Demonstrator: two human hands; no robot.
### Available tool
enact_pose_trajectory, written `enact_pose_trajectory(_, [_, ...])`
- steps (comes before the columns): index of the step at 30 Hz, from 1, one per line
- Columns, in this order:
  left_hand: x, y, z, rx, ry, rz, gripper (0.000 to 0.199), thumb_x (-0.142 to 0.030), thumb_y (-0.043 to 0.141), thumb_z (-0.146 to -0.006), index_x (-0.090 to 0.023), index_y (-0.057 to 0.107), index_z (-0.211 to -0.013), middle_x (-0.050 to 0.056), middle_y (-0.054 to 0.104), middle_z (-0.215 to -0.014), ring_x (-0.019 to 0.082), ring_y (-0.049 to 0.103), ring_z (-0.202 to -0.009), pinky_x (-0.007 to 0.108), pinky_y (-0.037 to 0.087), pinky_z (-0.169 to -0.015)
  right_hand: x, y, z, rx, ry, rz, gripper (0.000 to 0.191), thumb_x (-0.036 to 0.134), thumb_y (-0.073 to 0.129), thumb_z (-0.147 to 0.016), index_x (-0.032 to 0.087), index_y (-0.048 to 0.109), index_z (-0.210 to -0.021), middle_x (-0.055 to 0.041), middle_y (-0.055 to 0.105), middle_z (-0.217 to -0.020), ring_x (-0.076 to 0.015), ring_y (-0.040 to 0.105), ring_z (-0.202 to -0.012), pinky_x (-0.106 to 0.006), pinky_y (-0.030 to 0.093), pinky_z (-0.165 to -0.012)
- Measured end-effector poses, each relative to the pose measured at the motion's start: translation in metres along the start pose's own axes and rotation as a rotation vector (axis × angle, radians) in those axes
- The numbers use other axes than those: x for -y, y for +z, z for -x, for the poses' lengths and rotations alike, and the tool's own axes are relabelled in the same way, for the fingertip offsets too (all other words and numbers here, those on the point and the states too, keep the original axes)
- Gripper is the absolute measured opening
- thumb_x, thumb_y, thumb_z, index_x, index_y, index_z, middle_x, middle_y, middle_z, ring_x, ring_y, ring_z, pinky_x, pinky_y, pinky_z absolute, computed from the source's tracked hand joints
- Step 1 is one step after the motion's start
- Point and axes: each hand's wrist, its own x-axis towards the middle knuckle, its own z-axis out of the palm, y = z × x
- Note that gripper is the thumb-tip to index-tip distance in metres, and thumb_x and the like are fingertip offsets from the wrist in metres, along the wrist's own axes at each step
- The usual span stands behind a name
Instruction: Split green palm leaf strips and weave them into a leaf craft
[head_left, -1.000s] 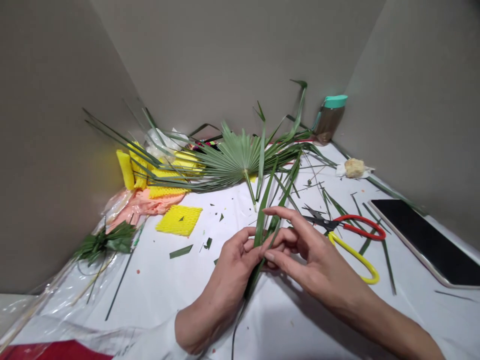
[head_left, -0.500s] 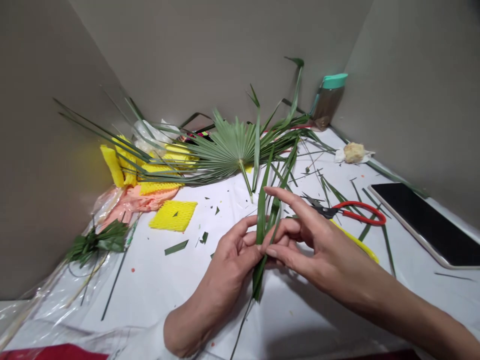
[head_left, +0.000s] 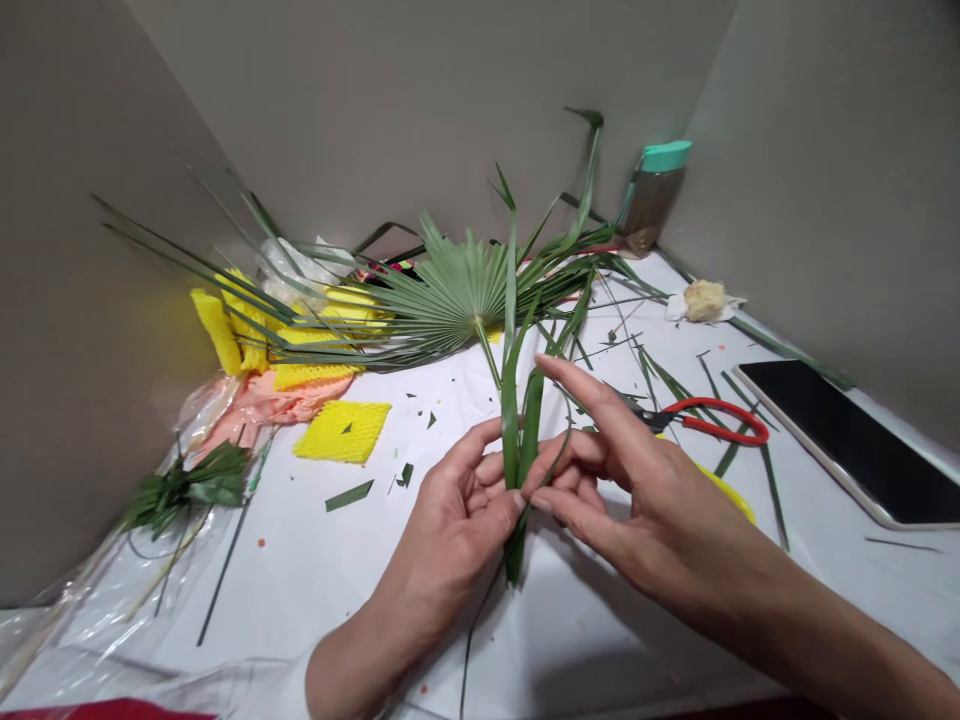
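Observation:
Several long green palm leaf strips (head_left: 511, 420) stand upright between my hands, gathered into a small bundle at the bottom. My left hand (head_left: 461, 500) pinches the bundle between thumb and fingers. From the other side, my right hand (head_left: 600, 470) holds a thin strip (head_left: 564, 440) between thumb and bent fingers, while its index finger points up and away. A thin dark stem (head_left: 469, 640) trails down below the bundle. Behind the hands lies a large fan palm leaf (head_left: 461, 290). Scissors (head_left: 720, 418) with one red and one yellow handle lie partly hidden behind my right hand.
A phone (head_left: 847, 440) lies at the right. A bottle with a turquoise lid (head_left: 652, 195) leans by the back wall. Yellow foam netting (head_left: 343, 432), pink material (head_left: 281, 400) and a green leaf bundle (head_left: 191, 487) are at the left. Leaf scraps (head_left: 349, 496) litter the white table.
The upright strips have shifted slightly left and spread differently. A thin strip now curves out beside my right hand's fingers. Both hands stay at nearly the same place.

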Motion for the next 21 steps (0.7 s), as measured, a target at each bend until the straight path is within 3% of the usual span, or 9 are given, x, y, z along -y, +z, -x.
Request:
enact_pose_trajectory(4, [-0.0047,0.0009,0.0008,-0.033,0.043,-0.089,0.041,-0.021,0.075,-0.083,-0.020,0.061,-0.122,0.010,0.077,-0.115,0.027,0.071,-0.110,0.031,0.053,-0.091,0.0026,0.0019,0.0019,-0.024,-0.057,0.053,0.081,0.014,0.059,-0.088,0.028,0.021,-0.157,0.0021,0.073,-0.079,-0.0170,0.066,-0.060,-0.028,0.057,-0.062])
enact_pose_trajectory(11, [-0.0067,0.0037,0.0048,-0.001,0.104,-0.150,0.036,-0.018,0.069,-0.086,-0.022,0.064,-0.122,0.008,0.077,-0.117,0.025,0.068,-0.117,0.028,0.052,-0.093,0.0033,0.0049,0.0081,-0.097,-0.247,0.390,0.080,0.012,0.056,-0.093,0.024,0.013,-0.159,-0.0013,0.076,-0.086,-0.0207,0.071,-0.069,-0.029,0.057,-0.061])
enact_pose_trajectory(16, [-0.0063,0.0043,0.0058,0.002,0.079,-0.148,0.044,-0.012,0.068,-0.085,-0.022,0.062,-0.127,0.009,0.076,-0.120,0.025,0.069,-0.116,0.028,0.054,-0.092,0.0041,0.0068,0.0087,-0.164,-0.319,0.450,0.078,0.009,0.056,-0.092,0.022,0.017,-0.159,-0.0050,0.073,-0.092,-0.0220,0.071,-0.080,-0.030,0.059,-0.075])
enact_pose_trajectory(21, [-0.0061,0.0050,0.0037,0.005,0.059,-0.135,0.047,-0.012,0.071,-0.083,-0.022,0.063,-0.128,0.009,0.076,-0.120,0.026,0.069,-0.117,0.028,0.055,-0.092,0.0041,0.0087,0.0074,-0.191,-0.335,0.464,0.076,0.010,0.055,-0.092,0.019,0.019,-0.158,-0.0065,0.071,-0.091,-0.0216,0.069,-0.074,-0.029,0.060,-0.071])
